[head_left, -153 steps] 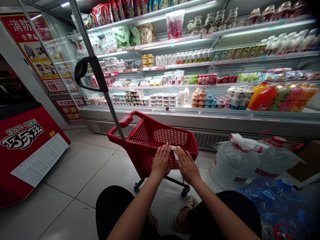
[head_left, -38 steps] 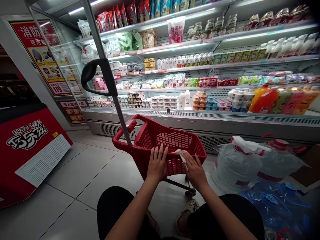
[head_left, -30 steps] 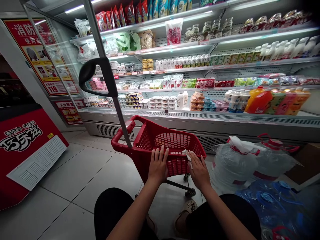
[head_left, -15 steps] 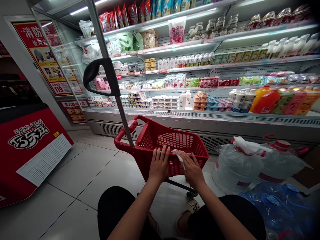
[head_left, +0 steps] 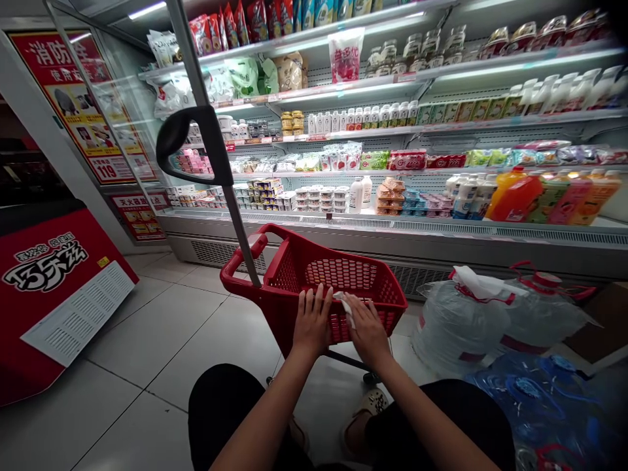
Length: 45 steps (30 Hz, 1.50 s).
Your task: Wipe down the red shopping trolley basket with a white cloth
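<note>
A red plastic rolling shopping basket (head_left: 279, 307) with lattice walls stands in front of my knees, and I see no goods inside it. My left hand (head_left: 313, 325) lies open against its near side, fingers extended over the upper rim. Close by on the same wall, my right hand (head_left: 369, 332) presses a white tissue (head_left: 346, 310) against the red plastic; the tissue pokes out along the thumb side and part of it is hidden under the palm. Rising from the basket's left end is a grey pole with a black loop handle (head_left: 220, 145).
A lit dairy fridge (head_left: 314, 229) with stocked shelves spans the back. Wrapped large water bottles (head_left: 461, 327) and blue water jugs (head_left: 532, 418) stand on the right. To the left is a red freezer (head_left: 44, 314). Pale tiles (head_left: 147, 353) cover the floor.
My right hand has slid slightly left along the basket's side with the tissue, closer to my left hand. My left hand stays in place on the basket. The view has shifted a little.
</note>
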Available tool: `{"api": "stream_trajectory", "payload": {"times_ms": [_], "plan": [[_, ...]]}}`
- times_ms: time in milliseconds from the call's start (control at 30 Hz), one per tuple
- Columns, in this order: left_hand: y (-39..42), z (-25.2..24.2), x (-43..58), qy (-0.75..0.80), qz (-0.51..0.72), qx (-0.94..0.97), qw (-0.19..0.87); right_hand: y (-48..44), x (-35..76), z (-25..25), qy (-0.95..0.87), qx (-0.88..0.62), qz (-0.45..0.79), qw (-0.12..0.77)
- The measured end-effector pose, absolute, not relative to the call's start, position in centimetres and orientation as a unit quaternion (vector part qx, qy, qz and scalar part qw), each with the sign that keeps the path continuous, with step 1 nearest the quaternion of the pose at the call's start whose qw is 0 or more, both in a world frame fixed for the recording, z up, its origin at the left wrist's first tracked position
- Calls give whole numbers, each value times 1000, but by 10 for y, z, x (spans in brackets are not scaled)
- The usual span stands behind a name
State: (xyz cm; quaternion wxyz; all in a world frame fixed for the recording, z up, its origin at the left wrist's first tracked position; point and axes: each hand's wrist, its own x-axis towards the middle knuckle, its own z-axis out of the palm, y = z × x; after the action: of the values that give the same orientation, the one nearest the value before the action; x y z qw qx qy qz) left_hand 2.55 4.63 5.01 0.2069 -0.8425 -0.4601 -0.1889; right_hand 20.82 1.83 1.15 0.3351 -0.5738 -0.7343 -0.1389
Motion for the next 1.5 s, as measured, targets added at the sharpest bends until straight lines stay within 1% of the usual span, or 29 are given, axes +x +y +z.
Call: {"api": "stream_trajectory", "payload": {"times_ms": [100, 233, 500, 667, 833, 933, 1100, 1333, 1500], "plan": [[49, 48, 21, -455, -185, -846, 210, 20, 192, 17, -757, -549, -139, 326], [53, 50, 10, -439, -178, -854, 215, 17, 219, 15, -767, -541, -142, 313], [63, 56, 2, -458, -195, -844, 200, 9, 302, -10, -694, -627, -140, 325], [63, 56, 16, -500, -208, -821, 181, 15, 278, -15, -673, -637, -156, 343], [57, 55, 35, -512, -200, -818, 172, 27, 215, 1, -726, -581, -149, 338], [55, 52, 36, -501, -195, -825, 174, 28, 195, 9, -740, -565, -150, 332], [56, 49, 22, -474, -186, -842, 177, 14, 224, 7, -760, -551, -156, 308], [55, 50, 25, -490, -194, -835, 161, -8, 293, -19, -693, -628, -158, 316], [51, 50, 45, -506, -184, -831, 141, -3, 275, -19, -690, -621, -168, 332]]}}
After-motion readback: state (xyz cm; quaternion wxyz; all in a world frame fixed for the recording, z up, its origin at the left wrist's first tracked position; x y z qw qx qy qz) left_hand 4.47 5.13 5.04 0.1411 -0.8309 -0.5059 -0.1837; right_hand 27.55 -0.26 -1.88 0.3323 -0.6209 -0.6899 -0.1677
